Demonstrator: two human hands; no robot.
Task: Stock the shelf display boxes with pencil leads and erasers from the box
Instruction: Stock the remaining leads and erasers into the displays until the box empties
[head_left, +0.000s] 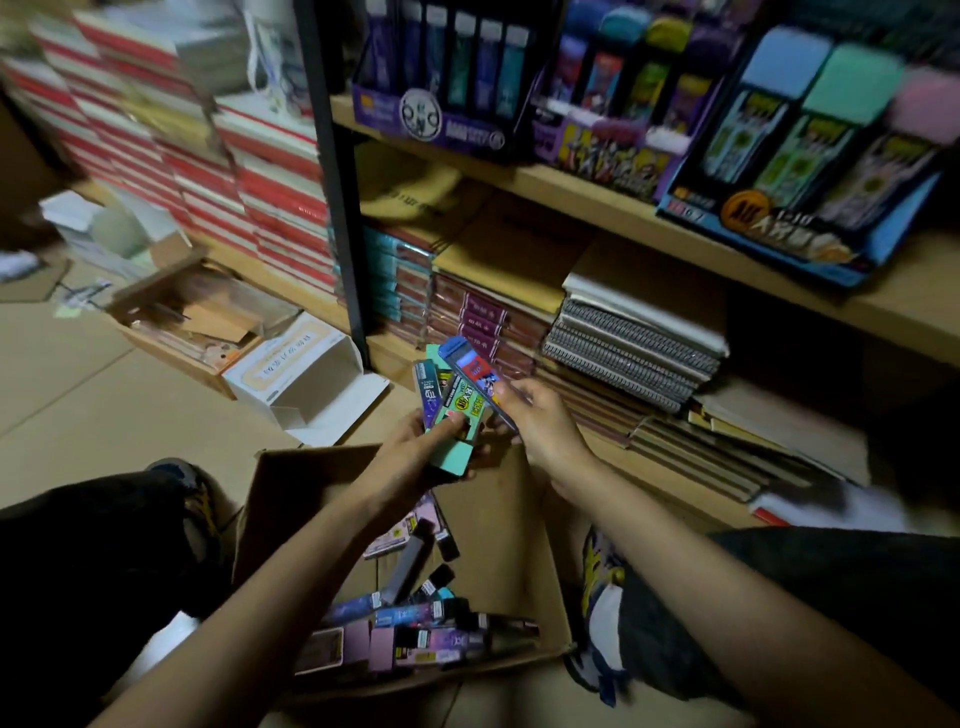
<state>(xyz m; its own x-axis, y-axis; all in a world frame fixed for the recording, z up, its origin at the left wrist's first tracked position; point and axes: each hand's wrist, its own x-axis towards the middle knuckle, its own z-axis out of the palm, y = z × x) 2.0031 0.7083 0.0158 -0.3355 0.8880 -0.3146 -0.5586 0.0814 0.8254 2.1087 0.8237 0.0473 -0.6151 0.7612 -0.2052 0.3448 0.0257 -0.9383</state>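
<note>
Stockroom floor; wooden shelf (597, 192) with display boxes (691, 208) on its upper level. An open cardboard box (509, 525) sits between the knees, loose packs (415, 618) in its bottom. The left hand (415, 447), fingers curled, grips a green pack (457, 421) with others behind it. The right hand (540, 421) pinches a blue pack (470, 369) just over them.

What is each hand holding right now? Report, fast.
Left hand: grips a bunch of packs, mint-green one in front.
Right hand: pinches one blue-topped pack.

Open air, crowded shelf
Space between the cardboard box (291, 499) and shelf (904, 306) lay open; display boxes (800, 171) packed the board, a black post (335, 182) barred its left.
</note>
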